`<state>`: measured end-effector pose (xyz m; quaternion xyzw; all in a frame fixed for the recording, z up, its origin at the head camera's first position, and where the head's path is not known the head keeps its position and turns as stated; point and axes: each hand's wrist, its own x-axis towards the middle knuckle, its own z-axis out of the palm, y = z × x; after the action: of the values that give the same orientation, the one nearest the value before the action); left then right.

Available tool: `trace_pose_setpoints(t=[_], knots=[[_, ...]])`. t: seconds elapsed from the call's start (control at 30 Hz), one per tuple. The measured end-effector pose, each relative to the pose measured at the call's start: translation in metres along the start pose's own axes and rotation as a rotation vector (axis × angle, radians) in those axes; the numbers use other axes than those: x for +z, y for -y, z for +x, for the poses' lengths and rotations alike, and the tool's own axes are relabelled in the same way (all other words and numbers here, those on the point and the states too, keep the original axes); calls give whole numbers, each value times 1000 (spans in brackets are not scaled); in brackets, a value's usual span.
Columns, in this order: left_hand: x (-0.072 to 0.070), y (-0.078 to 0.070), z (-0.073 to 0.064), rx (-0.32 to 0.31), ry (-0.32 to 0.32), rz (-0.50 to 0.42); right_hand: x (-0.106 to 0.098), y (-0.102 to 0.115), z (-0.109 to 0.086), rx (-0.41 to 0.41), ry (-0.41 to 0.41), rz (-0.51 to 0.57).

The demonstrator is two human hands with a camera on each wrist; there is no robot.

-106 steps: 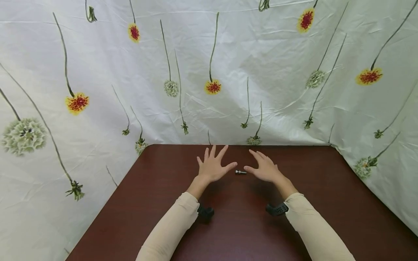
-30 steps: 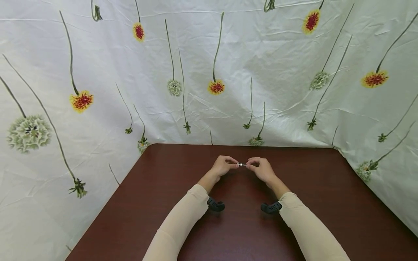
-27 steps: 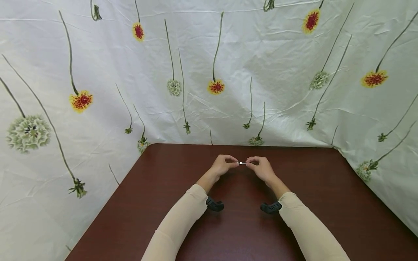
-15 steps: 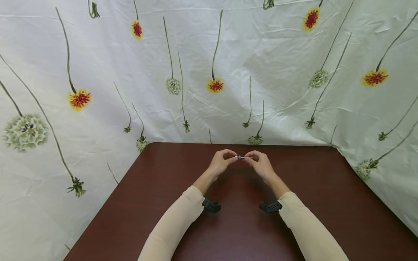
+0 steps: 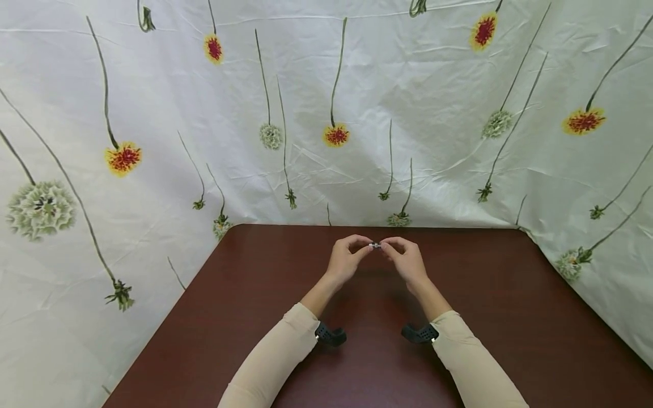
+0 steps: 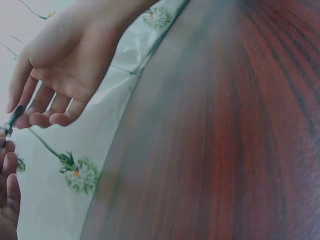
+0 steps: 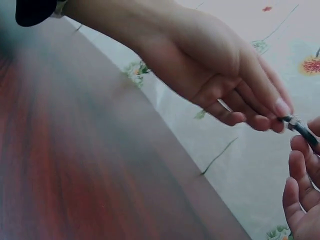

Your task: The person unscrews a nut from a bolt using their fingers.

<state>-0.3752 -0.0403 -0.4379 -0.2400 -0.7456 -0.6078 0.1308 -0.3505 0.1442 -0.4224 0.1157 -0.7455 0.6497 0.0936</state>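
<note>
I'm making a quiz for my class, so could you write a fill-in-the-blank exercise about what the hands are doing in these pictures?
1. The left hand and the right hand pinch a small metal ____ between them.
2. The bolt is held above a dark red-brown ____.
3. The cloth behind the table is printed with ____.
4. Both forearms wear ____-coloured sleeves.

Missing words: bolt; table; flowers; cream

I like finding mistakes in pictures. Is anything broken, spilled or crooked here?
Nothing stands out. Both hands, left hand and right hand, pinch a small silver metal bolt above the dark red wooden table. The flowered white cloth behind is only wrinkled.
</note>
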Motion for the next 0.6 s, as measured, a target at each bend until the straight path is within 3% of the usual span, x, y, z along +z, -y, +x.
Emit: trace_pose_setpoints(t=[0.17,0.5,0.6], knots=[[0,2,-5,50,-2,-4,7,17,-10,-52,55,-60],[-5,0,-4,103,-9,37,5,-5,0,-152,58,-71],[-5,-1,-5,111,-10,48,5,-7,1,-135,60,-76]])
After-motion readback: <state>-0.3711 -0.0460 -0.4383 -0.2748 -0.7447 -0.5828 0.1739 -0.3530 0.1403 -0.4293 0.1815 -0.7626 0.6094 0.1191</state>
